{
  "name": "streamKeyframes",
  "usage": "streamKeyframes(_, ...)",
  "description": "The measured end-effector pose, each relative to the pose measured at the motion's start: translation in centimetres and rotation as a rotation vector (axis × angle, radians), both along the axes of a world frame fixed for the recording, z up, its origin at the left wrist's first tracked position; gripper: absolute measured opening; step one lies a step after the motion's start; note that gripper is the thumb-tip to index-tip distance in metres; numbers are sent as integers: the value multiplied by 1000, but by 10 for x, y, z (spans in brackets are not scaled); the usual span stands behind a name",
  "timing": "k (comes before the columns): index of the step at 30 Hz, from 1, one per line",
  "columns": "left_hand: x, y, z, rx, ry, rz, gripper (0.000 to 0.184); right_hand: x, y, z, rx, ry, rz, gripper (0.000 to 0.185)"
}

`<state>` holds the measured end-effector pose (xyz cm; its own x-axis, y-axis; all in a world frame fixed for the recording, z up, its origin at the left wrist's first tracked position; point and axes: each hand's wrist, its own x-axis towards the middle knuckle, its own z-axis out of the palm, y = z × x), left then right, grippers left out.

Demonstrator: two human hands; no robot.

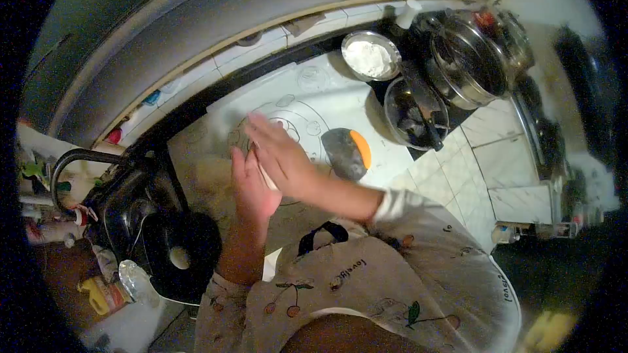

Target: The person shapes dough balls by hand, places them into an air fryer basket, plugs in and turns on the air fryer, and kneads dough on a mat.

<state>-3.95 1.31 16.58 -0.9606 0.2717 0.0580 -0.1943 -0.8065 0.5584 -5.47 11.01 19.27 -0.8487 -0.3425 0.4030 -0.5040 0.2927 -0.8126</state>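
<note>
My left hand [252, 186] and my right hand [281, 160] are pressed palm to palm above a pale mat [314, 108] with printed circles. A narrow strip of something pale [267, 180], perhaps dough, shows between the palms; most of it is hidden. The fingers of both hands are stretched out and slightly blurred. Just right of my right hand, a dark scraper with an orange edge [347, 153] lies on the mat.
A metal bowl of white powder [370, 56] stands at the mat's far edge. Beside it are a bowl with dark contents [416, 113] and a large steel pot [469, 61]. A black sink [140, 206] with a curved faucet [85, 155] is at the left.
</note>
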Motion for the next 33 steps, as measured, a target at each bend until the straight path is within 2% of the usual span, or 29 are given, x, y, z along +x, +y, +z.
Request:
streamKeyframes(2,-9,-8,-9,194,-52,45,71,34,1,13,13,37,-33,46)
streamKeyframes(4,11,9,-6,-87,-152,51,68,35,3,9,1,1,-2,45)
streamKeyframes(7,12,13,9,35,-337,28,65,0,4,1,-25,-8,54,45)
streamKeyframes(9,12,-2,-2,2,-146,-6,63,-10,3,-4,-33,-11,99,45)
streamKeyframes(10,2,-11,-15,-16,-78,-64,66,8,11,-8,-12,80,70,43)
streamKeyframes(13,14,-2,-24,-82,-104,126,67,59,1,-1,65,151,101,39)
streamKeyframes(14,19,3,-38,326,-118,-21,68,51,-3,4,219,159,185,39)
streamKeyframes(15,23,7,-49,703,-182,-198,69,53,-4,1,179,132,174,40)
streamKeyframes(17,23,6,-47,94,-141,-113,70,59,-2,-9,103,77,153,41)
streamKeyframes(21,12,-16,-66,264,-90,27,68,56,6,-26,-28,-13,134,47)
streamKeyframes(22,26,-3,-41,79,-243,175,64,55,8,-20,166,341,234,50)
streamKeyframes(24,46,5,-68,101,-193,175,63,48,4,-24,138,15,194,47)
streamKeyframes(25,40,16,-88,481,-109,224,59,39,1,-28,126,-139,178,46)
streamKeyframes(26,33,27,-109,954,-12,199,55,28,-1,-40,65,-66,164,43)
streamKeyframes(27,27,38,-129,1337,104,110,51,22,2,-48,-60,-192,170,43)
streamKeyframes(29,24,9,-123,1166,-26,-17,50,15,17,-64,-304,-452,177,43)
streamKeyframes(31,29,-15,-113,885,-143,73,50,8,39,-87,-264,-564,43,37)
streamKeyframes(33,42,-34,-94,487,-260,354,52,15,57,-144,-24,-372,60,42)
